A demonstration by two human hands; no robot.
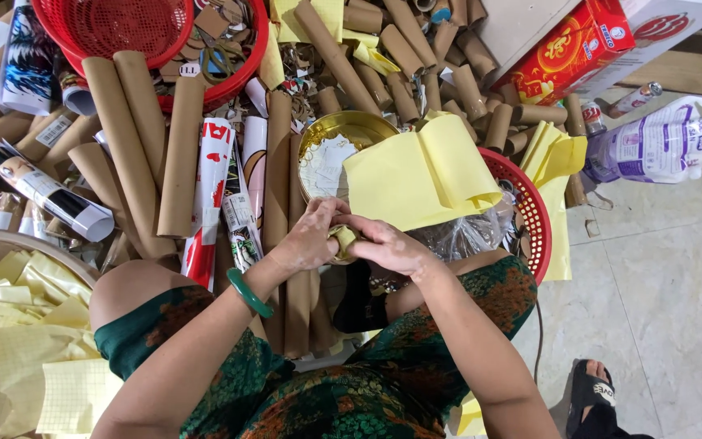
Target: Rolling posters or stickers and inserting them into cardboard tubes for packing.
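A small yellow paper piece (343,241) is pinched between the left hand (312,240) and right hand (387,246), fingers closed around it, just below the gold tin (343,134). The thin paper may tear or crease if over-squeezed. Its exact shape is largely hidden. Rigid brown cardboard tubes (179,154) lie adjacent.

The paper sheets (420,175) were pale yellow, the cardboard tubes (180,154) plain brown, the baskets (111,28) red mesh, the bangle (248,294) green, and the dress (343,398) dark green with orange flowers.
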